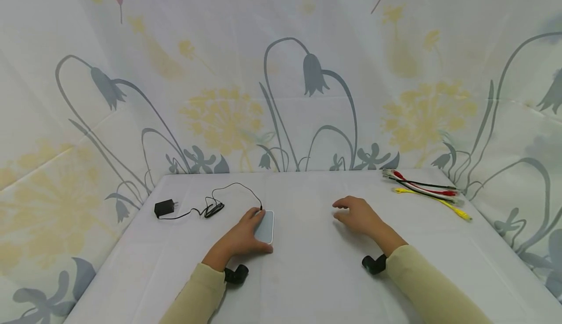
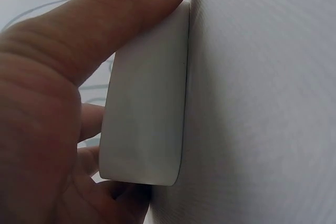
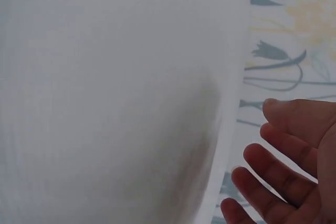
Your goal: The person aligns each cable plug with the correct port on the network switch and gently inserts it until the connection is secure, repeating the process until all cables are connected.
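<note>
My left hand [image 1: 246, 234] grips a small flat white box with a grey-blue top [image 1: 265, 228], thumb along the near end and fingers at the far end. In the left wrist view the smooth white side of the box [image 2: 144, 98] shows close to the tablecloth, the thumb [image 2: 121, 11] lying across it. A thin black cable [image 1: 240, 184] runs from the far end of the box to a black power adapter [image 1: 164, 208] on the left. Over the table's right half, my right hand [image 1: 360, 215] holds nothing, its fingers [image 3: 273, 174] loosely bent and spread.
At the back right lies a loose group of short cables [image 1: 421, 187], black, red and white, beside a yellow cable [image 1: 432, 197]. A white cloth covers the table [image 1: 307, 275]. Behind its far edge hangs a flower-patterned curtain [image 1: 228, 70], which also borders both sides.
</note>
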Tool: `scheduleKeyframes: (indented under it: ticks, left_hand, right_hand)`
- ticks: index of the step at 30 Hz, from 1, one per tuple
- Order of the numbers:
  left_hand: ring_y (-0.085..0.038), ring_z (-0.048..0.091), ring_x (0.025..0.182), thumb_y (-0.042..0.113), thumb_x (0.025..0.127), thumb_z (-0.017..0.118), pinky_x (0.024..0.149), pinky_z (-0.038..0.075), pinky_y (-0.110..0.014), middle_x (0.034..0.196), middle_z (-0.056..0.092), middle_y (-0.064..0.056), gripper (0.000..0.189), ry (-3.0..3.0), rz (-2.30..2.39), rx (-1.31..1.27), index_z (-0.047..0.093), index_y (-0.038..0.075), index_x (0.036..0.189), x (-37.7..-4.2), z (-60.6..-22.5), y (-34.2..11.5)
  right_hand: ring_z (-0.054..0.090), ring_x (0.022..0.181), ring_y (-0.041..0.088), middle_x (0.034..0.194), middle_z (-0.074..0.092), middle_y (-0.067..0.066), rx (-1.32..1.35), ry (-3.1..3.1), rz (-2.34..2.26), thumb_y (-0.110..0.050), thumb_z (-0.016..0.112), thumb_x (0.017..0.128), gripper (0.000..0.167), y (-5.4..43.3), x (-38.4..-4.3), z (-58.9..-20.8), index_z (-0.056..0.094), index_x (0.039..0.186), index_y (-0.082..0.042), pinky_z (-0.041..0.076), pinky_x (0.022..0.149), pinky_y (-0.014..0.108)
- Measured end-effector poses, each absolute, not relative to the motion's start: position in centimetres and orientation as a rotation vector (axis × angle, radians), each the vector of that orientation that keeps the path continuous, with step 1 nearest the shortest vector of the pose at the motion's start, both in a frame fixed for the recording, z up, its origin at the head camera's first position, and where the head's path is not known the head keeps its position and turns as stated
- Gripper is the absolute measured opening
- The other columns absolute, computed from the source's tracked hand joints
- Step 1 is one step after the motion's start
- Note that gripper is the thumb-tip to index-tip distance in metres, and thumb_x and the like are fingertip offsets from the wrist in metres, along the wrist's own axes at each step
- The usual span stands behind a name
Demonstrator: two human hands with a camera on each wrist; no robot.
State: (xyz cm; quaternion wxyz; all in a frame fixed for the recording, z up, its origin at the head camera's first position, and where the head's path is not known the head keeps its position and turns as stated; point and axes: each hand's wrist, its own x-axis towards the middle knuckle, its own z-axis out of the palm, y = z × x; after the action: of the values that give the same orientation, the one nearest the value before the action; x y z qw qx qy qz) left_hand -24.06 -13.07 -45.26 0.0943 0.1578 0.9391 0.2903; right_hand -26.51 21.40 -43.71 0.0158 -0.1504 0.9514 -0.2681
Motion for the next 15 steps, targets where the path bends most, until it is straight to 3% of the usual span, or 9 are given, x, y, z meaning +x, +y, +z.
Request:
scheduleKeyframes:
  ticks: [15]
  left_hand:
    - [-0.032,0.039,0.134,0.045,0.069,0.085,0.102,0.040,-0.050,0.159,0.021,-0.013,0.107,2.787,0.862,0.476,0.029,0.011,0.153,-23.9,-45.2,-13.1]
  right_hand:
    - [0.056,0.114,0.041,0.124,0.061,0.022,-0.391,3.015,-0.715,-0.021,0.064,0.092,0.037,26.5,-27.8,-42.6,0.063,0.125,-0.004,0.045,0.093,0.056]
